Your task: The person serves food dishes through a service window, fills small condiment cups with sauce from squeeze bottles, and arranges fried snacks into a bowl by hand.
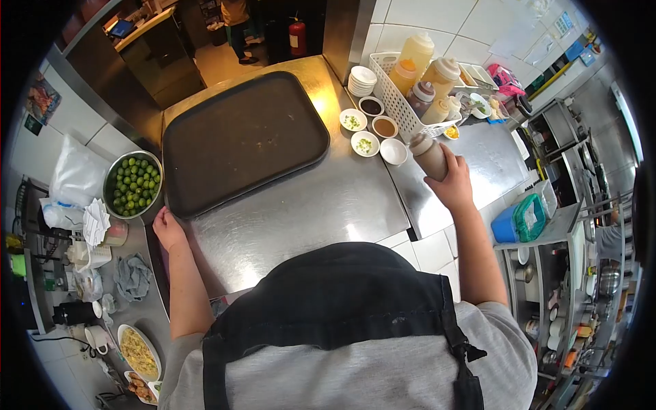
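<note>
My right hand [451,183] is closed round a squeeze bottle [429,156] with greyish-brown contents. The bottle is tilted, its top towards several small bowls. Among these are a white bowl [393,152], a bowl of brown sauce [385,127], a bowl of dark sauce [371,106] and two with chopped greens [365,143]. My left hand [168,229] is at the counter's left edge, by the near left corner of a large dark tray [246,143]. Its fingers are bent together; what they hold, if anything, is hidden. Just beyond it stands a metal bowl of green limes [137,183].
A white basket [395,102] of sauce bottles stands at the back right, beside stacked small dishes [362,80]. A gap divides the steel counter [294,212] from the right-hand one. At lower left are a grey cloth [132,277] and a plate of food [139,352]. A person [237,31] stands beyond.
</note>
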The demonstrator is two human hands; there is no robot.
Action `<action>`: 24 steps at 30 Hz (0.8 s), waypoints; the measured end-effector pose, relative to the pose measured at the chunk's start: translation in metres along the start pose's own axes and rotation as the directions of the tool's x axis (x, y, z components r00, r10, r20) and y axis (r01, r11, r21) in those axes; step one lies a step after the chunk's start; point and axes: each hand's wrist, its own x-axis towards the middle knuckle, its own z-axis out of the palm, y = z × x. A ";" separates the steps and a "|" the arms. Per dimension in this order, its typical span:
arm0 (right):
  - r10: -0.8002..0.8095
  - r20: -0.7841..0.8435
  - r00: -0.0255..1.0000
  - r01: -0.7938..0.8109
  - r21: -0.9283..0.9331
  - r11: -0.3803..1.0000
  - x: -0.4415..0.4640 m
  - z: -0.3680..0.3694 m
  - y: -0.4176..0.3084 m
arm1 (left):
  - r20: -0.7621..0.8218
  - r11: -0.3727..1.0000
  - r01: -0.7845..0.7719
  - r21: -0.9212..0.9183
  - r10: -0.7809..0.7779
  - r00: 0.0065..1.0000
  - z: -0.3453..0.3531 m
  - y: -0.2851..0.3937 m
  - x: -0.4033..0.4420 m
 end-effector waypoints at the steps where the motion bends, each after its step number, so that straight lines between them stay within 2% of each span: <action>1: 0.005 0.004 1.000 -0.005 -0.008 1.000 0.002 -0.009 -0.003 | 0.006 1.000 0.007 -0.008 -0.007 1.000 0.001 -0.002 0.002; 3: -0.019 0.160 0.987 0.069 -0.316 0.946 0.008 -0.019 -0.007 | 0.023 1.000 0.019 -0.001 -0.019 1.000 -0.001 0.001 0.002; 4: -0.016 0.160 0.987 0.068 -0.322 0.944 0.012 -0.018 -0.006 | 0.028 1.000 0.021 -0.003 -0.021 0.999 0.000 0.002 0.002; 6: -0.053 0.251 0.967 0.178 -0.505 0.844 0.019 -0.017 -0.005 | -0.005 1.000 -0.020 -0.011 0.020 1.000 0.001 -0.002 0.001; 10: -0.094 0.365 0.926 0.306 -0.583 0.753 0.032 -0.014 -0.020 | 0.012 0.998 0.001 -0.065 0.000 1.000 0.002 -0.007 0.003; 12: -0.156 0.421 0.893 0.416 -0.645 0.641 0.039 -0.010 -0.029 | 0.046 0.999 0.024 -0.047 -0.021 0.999 -0.002 0.002 0.000; 13: -0.153 0.424 0.893 0.416 -0.645 0.641 0.042 -0.010 -0.035 | 0.049 0.999 0.024 -0.044 -0.022 0.999 -0.003 0.001 0.000; 15: -0.129 0.491 0.861 0.473 -0.684 0.556 0.049 -0.012 -0.048 | 0.054 0.996 0.032 -0.078 -0.028 0.998 -0.001 -0.002 0.001; 19: -0.123 0.518 0.847 0.501 -0.698 0.512 0.055 -0.011 -0.051 | 0.054 0.997 0.012 -0.072 -0.008 0.998 0.000 -0.005 0.002; 21: -0.122 0.521 0.845 0.504 -0.698 0.508 0.056 -0.011 -0.051 | 0.033 0.997 0.049 -0.067 -0.046 0.998 -0.002 0.005 -0.002; 24: -0.090 0.503 0.859 0.460 -0.685 0.565 0.053 -0.013 -0.045 | -0.006 0.996 -0.020 -0.082 0.019 1.000 0.003 -0.008 0.004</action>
